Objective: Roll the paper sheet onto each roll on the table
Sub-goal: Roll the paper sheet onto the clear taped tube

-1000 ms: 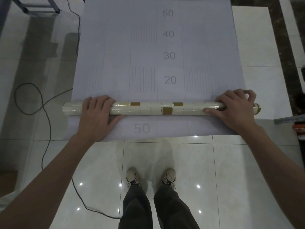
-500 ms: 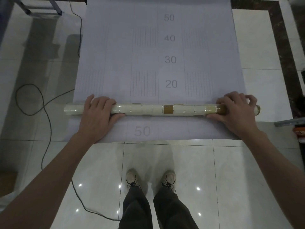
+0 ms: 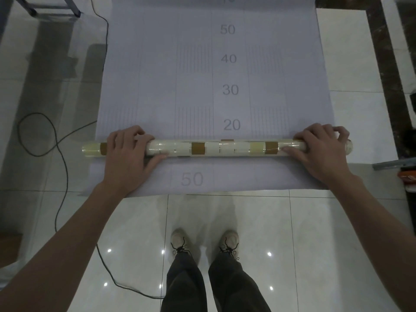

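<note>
A long cream roll (image 3: 225,148) wrapped in clear tape with brown tape patches lies crosswise on a wide pale grey paper sheet (image 3: 216,70) printed with numbers 20 to 50. My left hand (image 3: 127,154) grips the roll near its left end, fingers curled over the top and thumb in front. My right hand (image 3: 322,149) grips it near the right end the same way. The sheet's near edge, marked 50, lies flat on my side of the roll, hanging slightly past the table's front.
The sheet covers a glass table (image 3: 56,64) over a white tiled floor. A black cable (image 3: 58,154) loops at the left. A metal bar (image 3: 394,164) and an orange object (image 3: 407,176) sit at the right edge. My shoes (image 3: 203,243) stand below.
The roll has turned under my hands: the brown patches shifted round its surface. Both hands stayed at the ends, and my fingers curled further over the top.
</note>
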Motion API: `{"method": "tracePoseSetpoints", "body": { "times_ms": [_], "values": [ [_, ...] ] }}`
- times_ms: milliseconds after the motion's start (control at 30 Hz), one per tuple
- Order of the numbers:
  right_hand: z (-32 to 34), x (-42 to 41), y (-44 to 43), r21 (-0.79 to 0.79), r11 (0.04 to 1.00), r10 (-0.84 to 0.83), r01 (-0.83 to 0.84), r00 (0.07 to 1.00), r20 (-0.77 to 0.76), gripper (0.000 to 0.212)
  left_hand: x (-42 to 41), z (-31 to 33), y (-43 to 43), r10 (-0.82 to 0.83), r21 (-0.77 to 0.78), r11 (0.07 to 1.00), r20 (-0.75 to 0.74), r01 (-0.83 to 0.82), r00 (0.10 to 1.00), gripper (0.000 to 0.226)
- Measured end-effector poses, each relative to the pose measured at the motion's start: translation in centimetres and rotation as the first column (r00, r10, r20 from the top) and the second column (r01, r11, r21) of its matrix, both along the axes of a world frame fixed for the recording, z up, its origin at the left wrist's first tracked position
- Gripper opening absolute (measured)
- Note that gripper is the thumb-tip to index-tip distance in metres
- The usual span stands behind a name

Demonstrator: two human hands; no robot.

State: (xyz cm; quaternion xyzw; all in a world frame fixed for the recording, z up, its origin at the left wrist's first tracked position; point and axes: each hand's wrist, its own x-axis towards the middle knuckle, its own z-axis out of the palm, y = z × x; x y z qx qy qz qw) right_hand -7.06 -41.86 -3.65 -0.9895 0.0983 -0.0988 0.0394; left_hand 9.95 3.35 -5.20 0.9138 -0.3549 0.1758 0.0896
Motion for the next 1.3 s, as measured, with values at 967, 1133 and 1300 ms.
{"method": "tracePoseSetpoints", "body": {
  "times_ms": [967,1133,1300],
  "values": [
    [-0.4,-0.5,0.8,-0.028,0.999,-0.039,0.039,0.999,-0.005,0.067,0.2,0.5,-0.2,0.009,0.017,1.000,-0.009,-0.009,1.000,0.053],
    [-0.6,-0.7,0.9,0.010,0.999,-0.045,0.045,0.998,-0.037,0.079,0.6,0.5,0.3,-0.040,0.026,0.999,-0.005,0.040,0.999,0.052],
    [-0.1,-0.8,1.2,0.010,0.998,-0.057,0.057,0.997,-0.042,0.075,1.0,0.6,0.1,-0.041,0.055,0.998,0.021,0.040,0.999,0.051]
  ]
}}
